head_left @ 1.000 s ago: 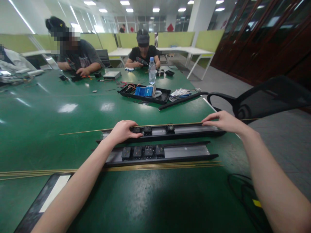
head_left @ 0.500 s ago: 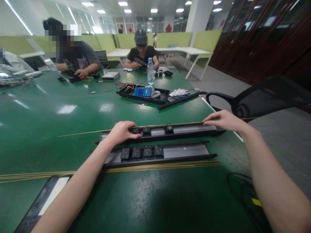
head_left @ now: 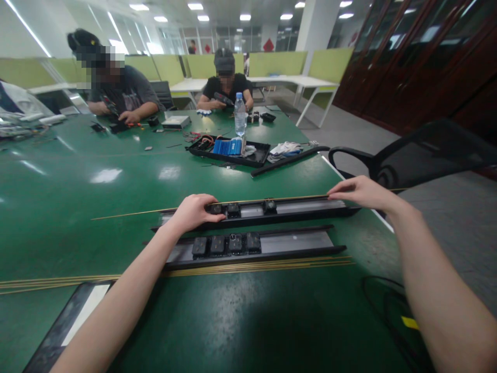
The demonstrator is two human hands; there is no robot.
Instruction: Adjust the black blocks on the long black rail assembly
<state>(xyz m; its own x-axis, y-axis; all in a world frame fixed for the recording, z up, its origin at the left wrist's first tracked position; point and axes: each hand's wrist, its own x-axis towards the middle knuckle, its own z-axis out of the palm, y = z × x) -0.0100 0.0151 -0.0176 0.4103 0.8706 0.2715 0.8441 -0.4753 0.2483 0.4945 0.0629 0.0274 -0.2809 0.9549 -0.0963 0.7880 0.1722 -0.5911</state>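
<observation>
A thin brass rod (head_left: pixel 128 214) runs along the far edge of the far black channel (head_left: pixel 298 214) and sticks out beyond both its ends. My left hand (head_left: pixel 196 213) is closed around a small black block (head_left: pixel 215 209) in that channel, with the thumb on the near side and fingertips beside the rod. Further right, my right hand (head_left: pixel 357 191) pinches the rod near the channel's right end. Two more black blocks, one of them the right-hand block (head_left: pixel 269 206), sit in the same channel. Closer to me lies a near channel (head_left: pixel 297 242) holding several black blocks (head_left: pixel 235 244) in a row.
Several loose brass rods (head_left: pixel 248 267) lie along the near channel. A dark flat device (head_left: pixel 58 326) is partly under my left forearm. Cables (head_left: pixel 388 311) lie at right. Beyond are a black tray (head_left: pixel 258 153), a bottle (head_left: pixel 240 116) and a black strip (head_left: pixel 289 162). Two people work across the table.
My right hand has shifted very slightly to the right along the rod. My left hand stays at the block; the channels have not visibly moved.
</observation>
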